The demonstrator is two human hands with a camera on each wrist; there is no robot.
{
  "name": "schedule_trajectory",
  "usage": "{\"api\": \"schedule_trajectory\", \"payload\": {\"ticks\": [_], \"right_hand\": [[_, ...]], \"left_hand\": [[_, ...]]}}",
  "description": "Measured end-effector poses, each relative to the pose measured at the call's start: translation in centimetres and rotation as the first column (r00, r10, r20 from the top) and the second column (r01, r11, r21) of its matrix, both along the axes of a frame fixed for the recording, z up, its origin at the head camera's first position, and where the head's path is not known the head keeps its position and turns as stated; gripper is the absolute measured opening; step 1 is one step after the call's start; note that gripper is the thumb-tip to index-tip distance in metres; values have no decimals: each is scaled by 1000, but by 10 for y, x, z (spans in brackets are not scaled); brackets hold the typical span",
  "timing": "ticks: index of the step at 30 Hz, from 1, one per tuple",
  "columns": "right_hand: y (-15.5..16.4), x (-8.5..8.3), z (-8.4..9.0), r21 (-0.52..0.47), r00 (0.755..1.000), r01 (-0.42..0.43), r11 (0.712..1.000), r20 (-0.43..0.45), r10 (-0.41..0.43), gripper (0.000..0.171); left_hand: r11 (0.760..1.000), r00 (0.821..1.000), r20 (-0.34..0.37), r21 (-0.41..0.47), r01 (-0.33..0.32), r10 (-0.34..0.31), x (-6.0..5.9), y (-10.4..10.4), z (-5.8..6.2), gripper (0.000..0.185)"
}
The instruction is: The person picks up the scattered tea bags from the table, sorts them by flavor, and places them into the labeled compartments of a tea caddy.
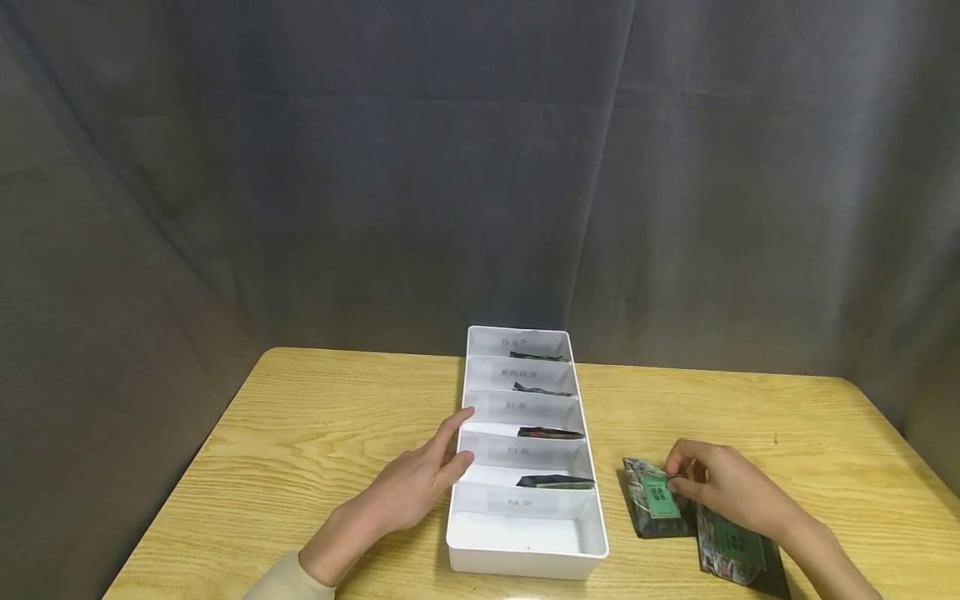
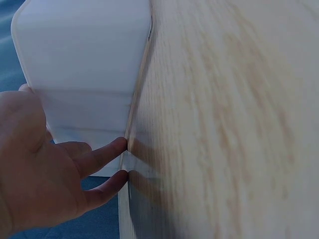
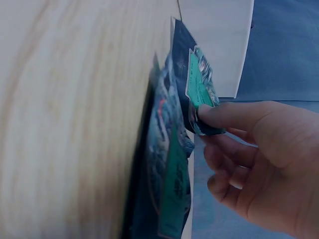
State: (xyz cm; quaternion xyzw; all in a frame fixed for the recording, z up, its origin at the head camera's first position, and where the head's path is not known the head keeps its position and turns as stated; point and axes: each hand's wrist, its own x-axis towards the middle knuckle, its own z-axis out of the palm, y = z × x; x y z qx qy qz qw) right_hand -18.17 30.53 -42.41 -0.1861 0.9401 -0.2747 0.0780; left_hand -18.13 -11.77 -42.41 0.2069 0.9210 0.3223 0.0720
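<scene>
A white divided tray (image 1: pixel 525 550) is seen standing lengthwise on the wooden bench (image 1: pixel 300 433), its five compartments marked with paper labels whose characters are too small to be read. Dark packets are seen lying in the four farther compartments, while only white floor can be seen in the nearest one. The left hand (image 1: pixel 420 487) is laid against the tray's left wall with fingers straight and spread, nothing being gripped; in the left wrist view the fingertips (image 2: pixel 119 145) are shown touching the foot of the tray where it meets the bench. To the right of the tray, apart from it, two dark tea packets with green labels are found on the bench. The nearer-to-tray packet (image 1: pixel 651 497) is pinched at its right edge between the thumb and curled fingers of the right hand (image 1: pixel 723 483), and in the right wrist view this edge is seen lifted off the bench. The second packet (image 1: pixel 738 552) is partly covered by the right wrist and lies flat, overlapped at one corner by the first. A grey cloth backdrop (image 1: pixel 480 167) is hung behind the bench.
</scene>
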Motion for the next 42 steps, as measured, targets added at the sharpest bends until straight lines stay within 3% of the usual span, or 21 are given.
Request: {"api": "schedule_trajectory", "payload": {"ticks": [7, 11, 15, 18, 23, 29, 42], "right_hand": [[-2, 3, 11, -58, 997, 66, 996, -43, -69, 26], [-4, 8, 17, -76, 984, 72, 995, -156, -83, 27], [-6, 14, 22, -87, 938, 50, 995, -337, -77, 20], [-9, 17, 25, -111, 913, 35, 993, -401, -77, 21], [-12, 22, 32, -131, 895, 23, 991, -439, -79, 22], [-17, 28, 44, -143, 879, 71, 987, -458, -130, 23], [-39, 42, 70, -209, 761, 1, 978, -634, -137, 42]], "left_hand": [[1000, 1000, 2, 2, -2, 2, 0, 0, -1, 56], [1000, 1000, -3, 3, 3, -3, 1, 0, -1, 57], [1000, 1000, -7, 5, 6, -6, 1, 0, 0, 58], [1000, 1000, -3, 2, 3, -3, 1, 0, 0, 58], [1000, 1000, -4, -7, -2, 2, 1, 0, -1, 56], [1000, 1000, -5, -11, -6, 5, 0, 1, -1, 56], [1000, 1000, 4, -11, 2, -2, 0, 0, 0, 56]]}}
